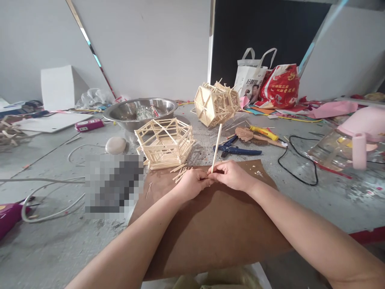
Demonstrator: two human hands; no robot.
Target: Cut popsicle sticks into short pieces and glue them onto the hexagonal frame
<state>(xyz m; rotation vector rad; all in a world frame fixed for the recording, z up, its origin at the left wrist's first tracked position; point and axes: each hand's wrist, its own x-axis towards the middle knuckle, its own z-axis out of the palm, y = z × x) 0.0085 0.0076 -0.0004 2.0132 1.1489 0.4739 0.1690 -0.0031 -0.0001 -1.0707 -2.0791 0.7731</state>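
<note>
Over the brown board (222,237) my two hands meet, fingertips close together. My right hand (230,174) pinches the lower end of a pale wooden stick (217,146), which stands nearly upright. My left hand (194,182) is closed beside it, fingertips at the stick's bottom; what it grips is hidden. Short cut sticks (179,171) lie just past my left hand. Behind them stands an open stick framework (165,144) with several sides. Farther back is a denser wooden stick structure (215,104), tilted on its side.
A steel basin (140,108) stands at the back left, with a white rounded object (116,145) nearer. Blue pliers (237,150) and a yellow-handled tool (264,133) lie right of centre. A black cord (297,178) loops near a clear pink-lidded jug (333,148). Bags (279,86) stand behind.
</note>
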